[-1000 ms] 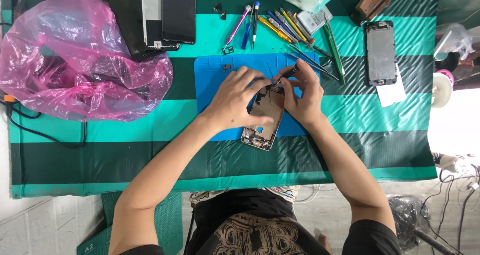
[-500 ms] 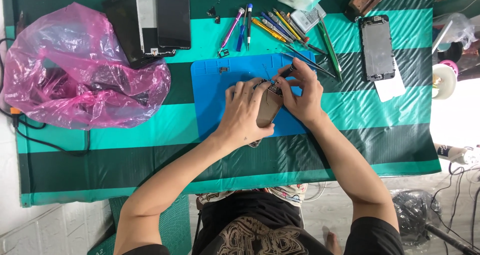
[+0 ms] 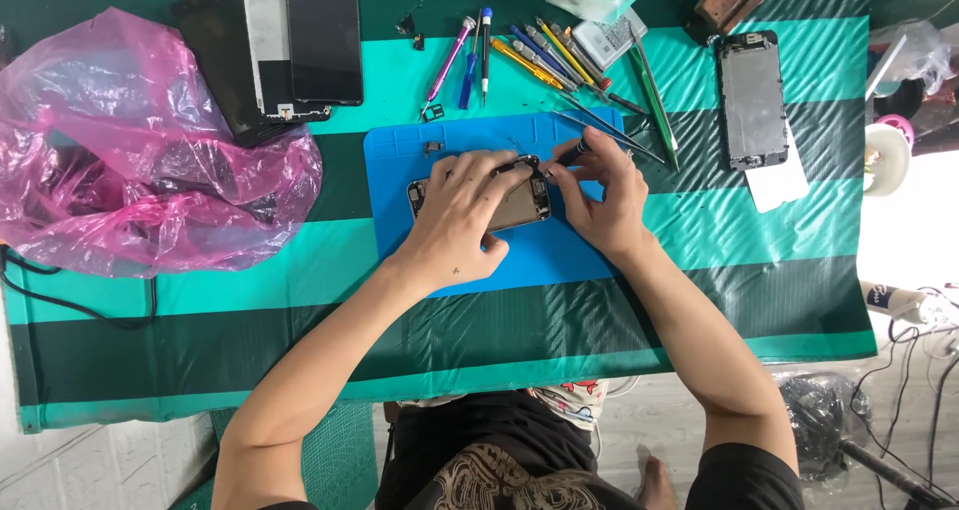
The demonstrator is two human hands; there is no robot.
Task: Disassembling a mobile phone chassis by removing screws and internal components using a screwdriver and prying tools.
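Turned flat now, phone chassis (image 3: pixel 514 205) under left grip (image 3: pixel 462 220); right grip (image 3: pixel 597 195) pinches screwdriver (image 3: pixel 571 154)

We see a matt blue mat (image 3: pixel 559 255) that looks like soft rubber, lying on a green-striped woven sheet (image 3: pixel 400 320) with a faint plastic sheen covering the desk. The opened phone (image 3: pixel 514 205) under our left hand (image 3: pixel 455 220) shows dull grey metal inside. Our right hand (image 3: pixel 599 195) pinches a thin dark metal tool (image 3: pixel 572 152). The pink bag (image 3: pixel 130 160) is thin, crinkled, glossy plastic. The black screen panels (image 3: pixel 320 35) are smooth, shiny glass, and the screwdrivers (image 3: pixel 479 55) have coloured plastic handles.
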